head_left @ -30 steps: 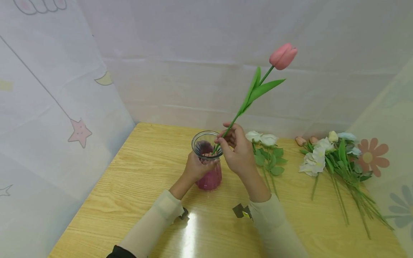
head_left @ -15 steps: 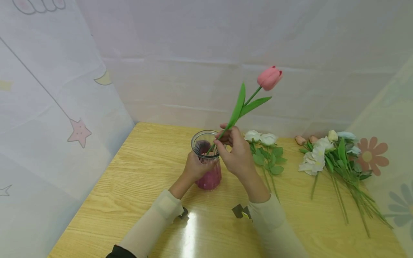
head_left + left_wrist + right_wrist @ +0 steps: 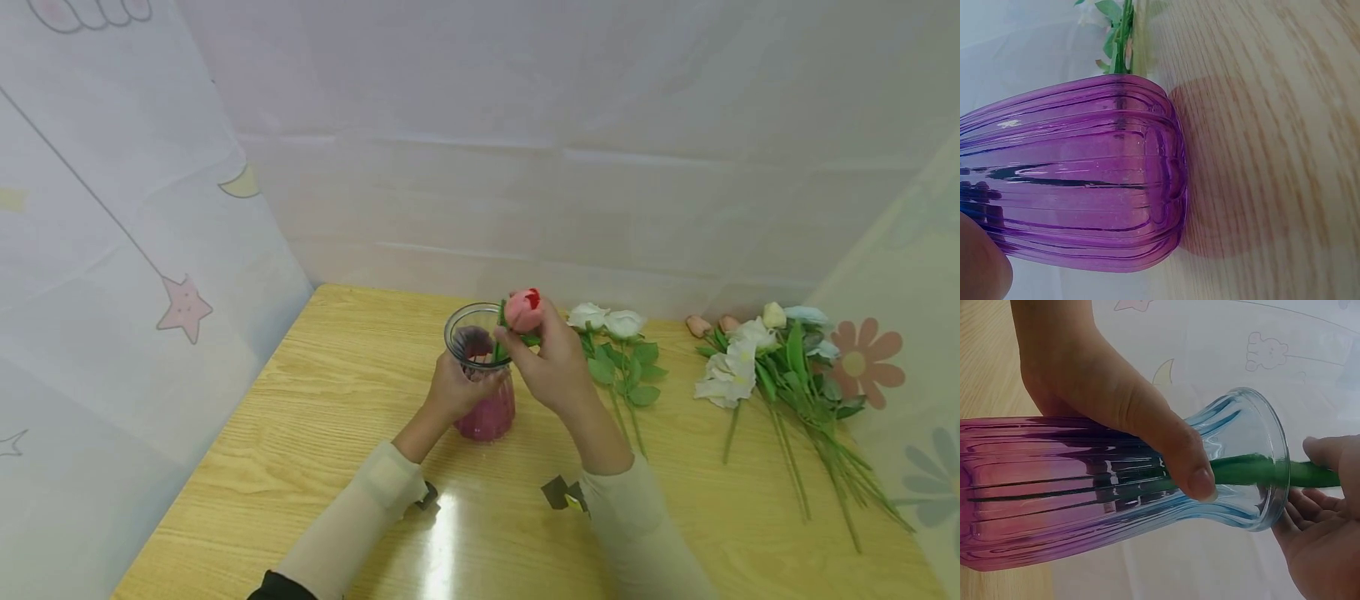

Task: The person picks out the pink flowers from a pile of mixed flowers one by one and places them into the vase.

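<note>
Gripping the vase round its neck on the table, left hand curled about the glass, right hand pinching the tulip at the rim, stem inside the vase, white flowers just beside.

Wooden table — glass vase standing centre, white flower stems beside it, flower bunch right.

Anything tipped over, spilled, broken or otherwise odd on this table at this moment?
Nothing stands out. The glass vase stands upright on the wooden table, held by the left hand. The right hand holds the pink tulip with its stem down inside the vase. The other flowers lie flat on the table, undamaged.
</note>
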Available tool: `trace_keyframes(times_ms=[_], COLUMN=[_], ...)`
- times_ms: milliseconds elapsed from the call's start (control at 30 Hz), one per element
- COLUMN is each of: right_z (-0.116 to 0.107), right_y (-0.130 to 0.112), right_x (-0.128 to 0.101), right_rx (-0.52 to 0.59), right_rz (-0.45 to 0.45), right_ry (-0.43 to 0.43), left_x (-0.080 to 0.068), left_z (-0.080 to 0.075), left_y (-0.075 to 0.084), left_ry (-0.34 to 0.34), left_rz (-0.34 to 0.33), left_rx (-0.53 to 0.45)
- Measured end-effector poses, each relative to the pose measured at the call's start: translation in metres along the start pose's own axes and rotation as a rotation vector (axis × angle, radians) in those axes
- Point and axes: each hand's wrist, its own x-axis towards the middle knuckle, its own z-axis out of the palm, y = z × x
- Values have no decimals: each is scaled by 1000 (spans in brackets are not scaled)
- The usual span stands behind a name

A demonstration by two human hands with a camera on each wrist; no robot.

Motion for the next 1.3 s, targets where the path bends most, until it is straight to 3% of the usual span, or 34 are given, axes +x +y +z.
trace_keyframes(times_ms=[267,533,700,867,1300], right_z=[-7,-15,-22,-32,-57], right_y=[2,8,16,23,52], right_x=[-4,-13,-19,-26,-46], right_rx=[72,101,116,68,-101], right_rz=[80,49,55,103,179], right_ry=[-39,-6,-1,17,7], left_x=[-2,-1,1,0,-1], left_z=[0,1,0,-4,-4], left_y=[0,2,17,38,44], left_ry=[-13,-13,-31,-32,-32], left_rz=[-38,-49,-36,-5,-1], left_rx=[-55,-27,-44,-57,-48])
